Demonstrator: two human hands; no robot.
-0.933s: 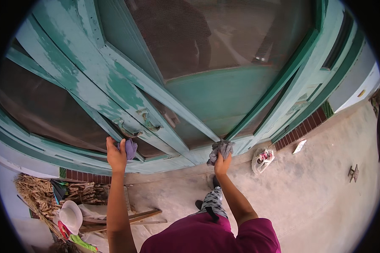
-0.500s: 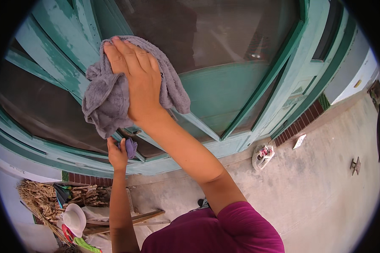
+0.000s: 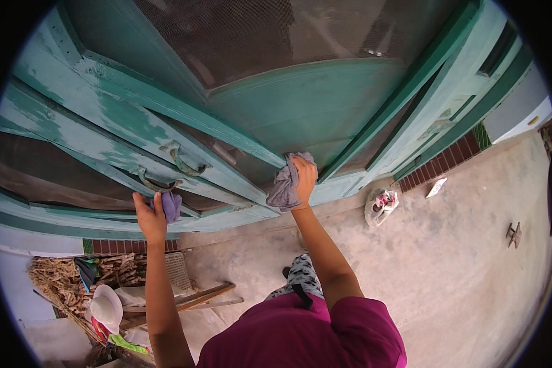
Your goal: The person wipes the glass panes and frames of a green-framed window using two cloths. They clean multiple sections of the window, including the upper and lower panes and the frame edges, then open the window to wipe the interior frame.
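My right hand (image 3: 305, 183) is closed on a grey-purple cloth (image 3: 283, 189), bunched against the lower end of a green frame strip (image 3: 196, 113) on the door. My left hand (image 3: 150, 219) grips a small purple cloth (image 3: 172, 207) beside the edge of a door leaf, just below a curved metal handle (image 3: 156, 183). A second curved handle (image 3: 187, 162) is on the neighbouring leaf. The door's pale green paint (image 3: 61, 101) is worn and patchy, and a dark mesh panel (image 3: 239, 37) fills its upper part.
On the concrete floor (image 3: 448, 245) a plastic bag of things (image 3: 380, 207) stands by the door's base, with a white card (image 3: 436, 188) nearby. At lower left are a stack of dry stalks (image 3: 55, 276), a white hat (image 3: 106, 308) and wooden poles (image 3: 205, 296).
My right hand has come down and to the right with the grey cloth, which is now more bunched. Both handles have come into view. My left hand keeps its cloth, slightly further left.
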